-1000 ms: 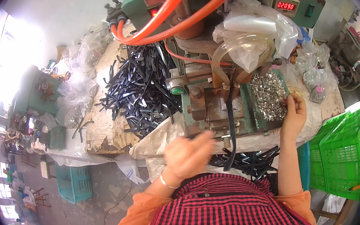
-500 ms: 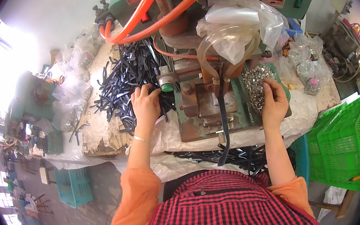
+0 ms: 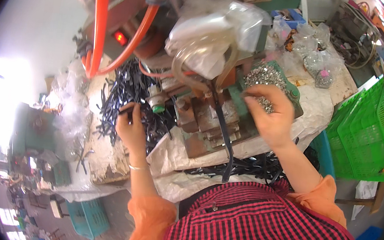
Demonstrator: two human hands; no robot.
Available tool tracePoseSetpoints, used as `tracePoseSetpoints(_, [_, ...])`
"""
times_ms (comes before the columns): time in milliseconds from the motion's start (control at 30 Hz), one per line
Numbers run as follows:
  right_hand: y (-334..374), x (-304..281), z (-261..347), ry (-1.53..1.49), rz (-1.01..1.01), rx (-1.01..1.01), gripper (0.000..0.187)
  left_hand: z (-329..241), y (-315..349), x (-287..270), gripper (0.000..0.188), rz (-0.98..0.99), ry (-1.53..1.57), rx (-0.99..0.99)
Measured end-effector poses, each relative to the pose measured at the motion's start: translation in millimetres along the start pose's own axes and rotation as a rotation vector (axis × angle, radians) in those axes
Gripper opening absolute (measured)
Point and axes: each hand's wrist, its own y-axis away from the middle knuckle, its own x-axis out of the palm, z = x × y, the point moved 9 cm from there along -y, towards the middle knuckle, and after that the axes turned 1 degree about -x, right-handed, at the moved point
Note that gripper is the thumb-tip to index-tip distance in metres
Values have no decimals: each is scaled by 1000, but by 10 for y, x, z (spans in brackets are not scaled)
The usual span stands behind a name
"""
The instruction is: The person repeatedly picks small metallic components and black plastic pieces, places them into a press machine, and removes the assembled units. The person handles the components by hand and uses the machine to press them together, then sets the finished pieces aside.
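My left hand (image 3: 132, 131) is closed over the heap of black strips (image 3: 121, 94), pinching a dark strip shaped like a glasses temple (image 3: 128, 110). My right hand (image 3: 273, 116) is raised beside the pile of small shiny metal parts (image 3: 264, 76) on a green tray (image 3: 295, 95). Its thumb and fingertips are drawn together; whatever lies between them is too small to make out. Between my hands, a metal fixture (image 3: 196, 120) of the press has one black glasses temple (image 3: 223, 131) sticking out toward me, its curved end over the front edge.
Orange hoses (image 3: 99, 22) and a plastic bag (image 3: 207, 31) hang over the press. More black strips (image 3: 258, 165) lie below the front edge. Bags of metal parts (image 3: 324, 78) stand at the back right, a green crate (image 3: 361, 131) to the right, and a teal basket (image 3: 88, 217) on the floor.
The whole view has shifted. My left hand has come away from the press side with a black temple pinched in it. My right hand has lifted off the metal parts toward the fixture.
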Motion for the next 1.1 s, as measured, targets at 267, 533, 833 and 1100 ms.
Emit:
tracePoseSetpoints(267, [166,520,-182,-362,-18,190,33,-135,675,126,11,-54,565,-138])
tracePoseSetpoints(533, [98,639,-100,-589,68,361,39,-1784,767,-228,15,33,361,691])
tracePoseSetpoints(833, [-43,107,70,63,190,-29,27,-2295,1201,312,22,257,102,1048])
tracePoseSetpoints(1100, [124,-349,-960,712,59,-25,18,-2232,1265,313,17,209,115,1130])
